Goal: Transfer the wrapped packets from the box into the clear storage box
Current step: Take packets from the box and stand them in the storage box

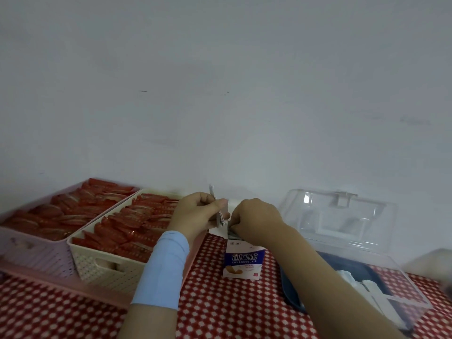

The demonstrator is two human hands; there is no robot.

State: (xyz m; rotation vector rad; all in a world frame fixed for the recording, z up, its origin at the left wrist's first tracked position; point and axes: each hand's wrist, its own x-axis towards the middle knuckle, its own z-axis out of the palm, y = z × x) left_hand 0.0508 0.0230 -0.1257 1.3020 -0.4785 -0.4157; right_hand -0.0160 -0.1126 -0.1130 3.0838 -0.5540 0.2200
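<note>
The left hand grips a thin sheaf of wrapped packets upright, probably collecting them so one trip serves. Touching it, the right hand curls its fingers into the open top of the plaster box just below. Whether they pinch more packets, I cannot tell. The clear storage box waits, lid up, right of that forearm.

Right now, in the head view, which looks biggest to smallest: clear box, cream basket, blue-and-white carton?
1-2. Clear plastic storage box and cream woven basket: too alike to rank.
3. Small blue-and-white cardboard carton.
</note>
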